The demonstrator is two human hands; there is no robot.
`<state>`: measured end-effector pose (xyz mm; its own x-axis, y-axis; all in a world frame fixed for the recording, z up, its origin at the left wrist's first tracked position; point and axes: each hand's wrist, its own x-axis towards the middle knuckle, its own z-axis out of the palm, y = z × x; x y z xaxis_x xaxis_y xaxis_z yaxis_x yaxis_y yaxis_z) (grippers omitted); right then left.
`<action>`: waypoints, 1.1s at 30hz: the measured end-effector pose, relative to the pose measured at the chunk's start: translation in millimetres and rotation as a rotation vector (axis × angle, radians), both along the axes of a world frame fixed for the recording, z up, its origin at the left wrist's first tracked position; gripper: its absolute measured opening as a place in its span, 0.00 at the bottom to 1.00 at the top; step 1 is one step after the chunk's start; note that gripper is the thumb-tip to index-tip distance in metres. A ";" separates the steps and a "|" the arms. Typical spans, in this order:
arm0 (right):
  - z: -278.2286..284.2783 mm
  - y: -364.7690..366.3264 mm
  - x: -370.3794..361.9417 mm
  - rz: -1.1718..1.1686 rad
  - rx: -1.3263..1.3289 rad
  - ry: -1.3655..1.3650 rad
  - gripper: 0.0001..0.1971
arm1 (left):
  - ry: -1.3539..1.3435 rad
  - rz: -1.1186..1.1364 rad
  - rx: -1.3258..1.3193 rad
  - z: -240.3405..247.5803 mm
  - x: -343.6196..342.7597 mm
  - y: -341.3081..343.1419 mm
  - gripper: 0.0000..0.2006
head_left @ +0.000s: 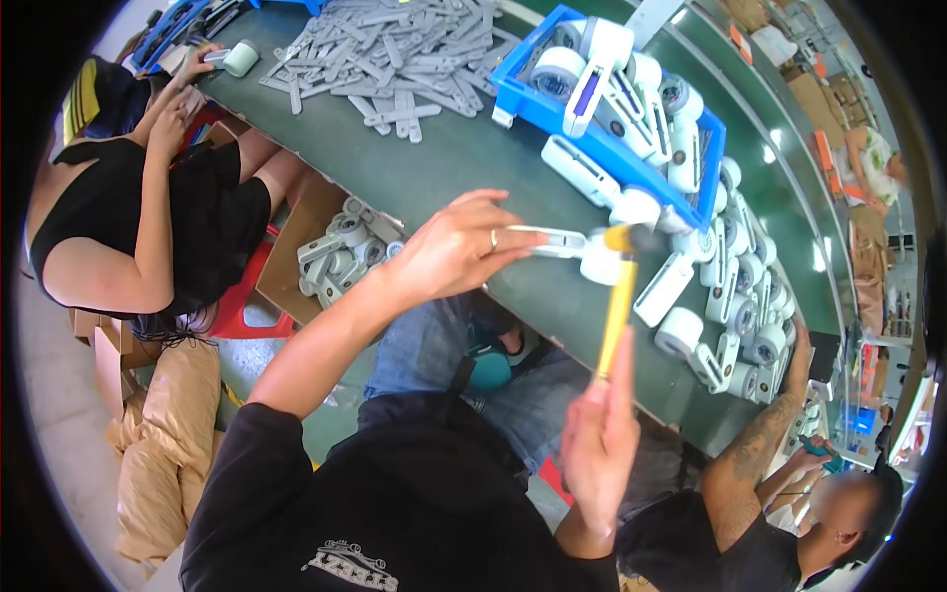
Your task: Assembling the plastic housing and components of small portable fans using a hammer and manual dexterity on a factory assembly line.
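The yellow hammer is blurred, its head hiding part of the white wheel.

Printed in white on the black shirt, well below the left fingers and lower left of the right fingers: one short row of block lettering, slanting down toward the right. Set close against a small white outline drawing, likewise on the cloth. Too small to read, far to the left of the left fingers: any marks on the yellow patch of a dark cap.
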<state>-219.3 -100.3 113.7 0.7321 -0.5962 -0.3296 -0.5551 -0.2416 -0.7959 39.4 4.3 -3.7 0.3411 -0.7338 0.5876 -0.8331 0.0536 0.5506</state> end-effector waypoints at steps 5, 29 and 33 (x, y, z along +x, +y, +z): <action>-36.3 -0.4 0.7 0.143 -0.269 -0.079 0.33 | -0.006 -0.001 -0.044 2.5 -3.8 -6.9 0.17; 7.8 18.3 -13.8 0.110 -0.096 -0.418 0.32 | 0.224 0.134 0.113 4.0 -12.9 0.1 0.41; -35.4 8.1 18.2 0.249 -0.234 -0.040 0.32 | 0.340 0.147 0.265 7.8 -12.8 -5.1 0.64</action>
